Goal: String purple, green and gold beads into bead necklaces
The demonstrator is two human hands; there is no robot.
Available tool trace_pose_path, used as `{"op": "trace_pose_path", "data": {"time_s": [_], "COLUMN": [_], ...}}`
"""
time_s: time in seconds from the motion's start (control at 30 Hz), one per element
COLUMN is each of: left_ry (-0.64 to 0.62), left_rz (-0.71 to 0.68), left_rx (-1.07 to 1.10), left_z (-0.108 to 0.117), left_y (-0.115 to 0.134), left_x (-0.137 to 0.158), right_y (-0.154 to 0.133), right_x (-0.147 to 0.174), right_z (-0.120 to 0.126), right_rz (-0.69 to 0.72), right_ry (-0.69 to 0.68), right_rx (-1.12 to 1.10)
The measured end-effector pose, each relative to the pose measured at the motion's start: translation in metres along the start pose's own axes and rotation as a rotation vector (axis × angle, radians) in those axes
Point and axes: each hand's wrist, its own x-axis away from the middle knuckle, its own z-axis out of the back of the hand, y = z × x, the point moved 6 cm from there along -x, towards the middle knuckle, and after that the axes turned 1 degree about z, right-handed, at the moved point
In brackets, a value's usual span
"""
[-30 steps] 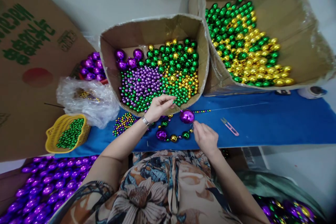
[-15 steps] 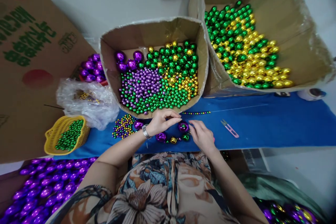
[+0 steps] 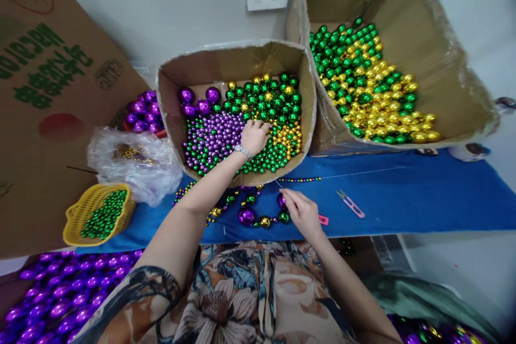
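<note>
Inside the nearer cardboard box (image 3: pixel 236 52), my left hand (image 3: pixel 255 137) reaches down onto loose small beads (image 3: pixel 221 131). Its fingers are bent and slightly apart; the fingertips are partly hidden, and no bead shows in them. My right hand (image 3: pixel 303 214) is over the blue cloth, thumb and finger pinched on a thin string (image 3: pixel 279 185) whose end points up toward the box. Close to it, a bead garland (image 3: pixel 265 221) of purple, green and gold beads lies curved on the cloth. A short strung row of tiny beads (image 3: pixel 300 179) lies behind my right hand.
A taller box (image 3: pixel 455 80) of green and gold beads stands at the right. Pink thread snips (image 3: pixel 350 204) lie on the blue cloth (image 3: pixel 403 199). Leftward are a yellow basket (image 3: pixel 131 207) of green beads and a clear plastic bag (image 3: pixel 157 172). Purple beads (image 3: pixel 68 293) fill the lower left.
My left hand has moved from above the garland up and forward into the nearer box. My right hand has shifted slightly left and now pinches the string. The camera view has tilted up slightly.
</note>
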Motion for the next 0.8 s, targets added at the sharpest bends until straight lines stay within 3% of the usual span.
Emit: {"op": "trace_pose_path", "data": {"time_s": [0.07,0.13,0.2,0.3,0.4,0.53,0.8], "left_ry": [-0.023,-0.011,-0.033,-0.175,-0.217,-0.202,-0.183], "left_rz": [-0.016,-0.016,0.053,0.257,0.383,0.428,0.478], "left_rx": [-0.016,0.101,0.366,0.89,1.209,1.338,1.352], "left_z": [-0.005,0.0,0.009,0.017,0.029,0.038,0.037], "left_y": [-0.004,-0.003,-0.001,0.005,0.014,0.019,0.018], "left_x": [0.001,0.011,0.029,0.063,0.091,0.109,0.118], "right_y": [0.0,0.002,0.005,0.006,0.002,-0.005,-0.006], "right_x": [0.0,0.0,0.001,0.001,0.002,0.001,0.002], "right_z": [0.0,0.001,0.004,0.009,0.013,0.013,0.012], "right_rz": [-0.013,-0.041,-0.077,-0.083,-0.025,0.043,0.054], "right_ry": [0.005,0.018,0.03,0.053,0.105,0.13,0.113], "right_rx": [0.005,0.022,0.055,0.086,0.089,0.093,0.114]}}
